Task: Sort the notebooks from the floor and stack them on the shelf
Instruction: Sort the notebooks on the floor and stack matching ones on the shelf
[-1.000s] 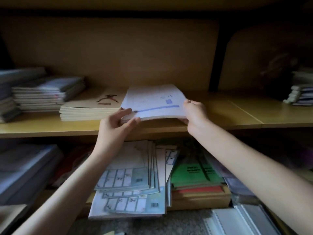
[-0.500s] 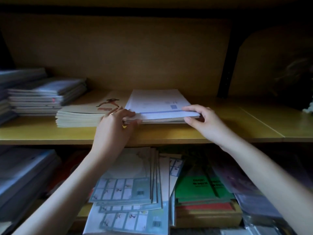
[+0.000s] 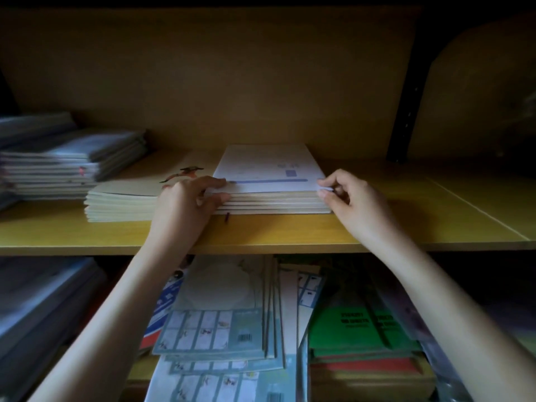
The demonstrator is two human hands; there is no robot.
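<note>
A stack of white notebooks [image 3: 269,169] with a blue stripe on the top cover lies flat on the yellow wooden shelf [image 3: 290,236]. My left hand [image 3: 188,204] grips its front left corner, thumb on the edge and fingers on top. At the front right corner my right hand [image 3: 348,201] pinches the stack between thumb and curled fingers. A cream notebook stack [image 3: 124,204] with a small figure on its cover lies right beside it on the left.
More notebook piles [image 3: 66,161] sit at the shelf's far left. A small dark object [image 3: 227,217] lies on the shelf under the stack's front edge. Below the shelf lie grid-printed booklets [image 3: 220,335] and green books [image 3: 362,329]. A dark upright [image 3: 406,97] divides the shelf on the right.
The white stack went from being held above the shelf to lying flat on it. Both hands followed it down and now sit at its front corners. The view moved closer.
</note>
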